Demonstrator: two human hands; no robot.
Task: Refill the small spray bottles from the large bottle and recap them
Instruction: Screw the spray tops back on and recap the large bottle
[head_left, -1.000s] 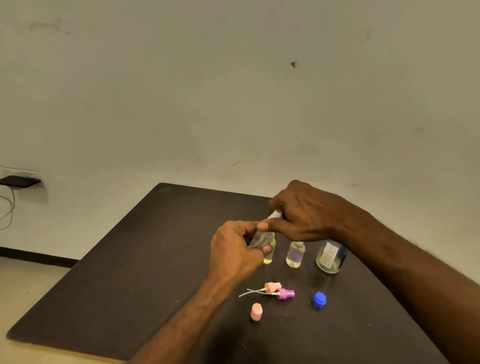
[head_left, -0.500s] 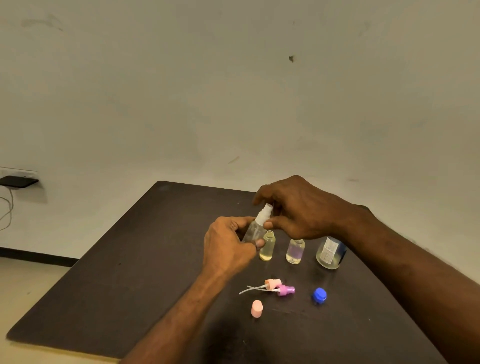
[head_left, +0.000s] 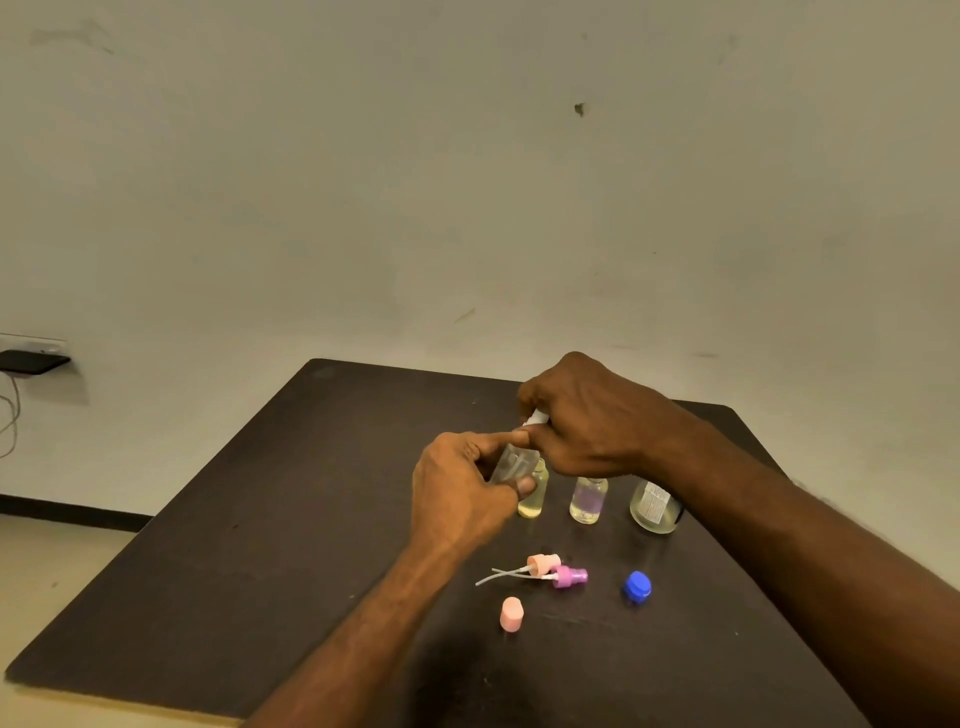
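Since half a second ago, the right hand (head_left: 587, 415) is lowering its pinched white spray cap (head_left: 535, 417) back toward the clear small bottle (head_left: 511, 464), which the left hand (head_left: 467, 488) is gripping just above the counter (head_left: 260, 519). That bottle is leaning, its long axis running up-right into the cap, so the right grip is sitting directly over the neck.

We saw a small clear plastic spray bottle (head_left: 511, 464) held tilted above the table, white sprayer (head_left: 536, 417) at its neck; two uncapped small bottles (head_left: 534, 493) (head_left: 588, 500) and the large labelled bottle (head_left: 654, 506) stood upright behind.
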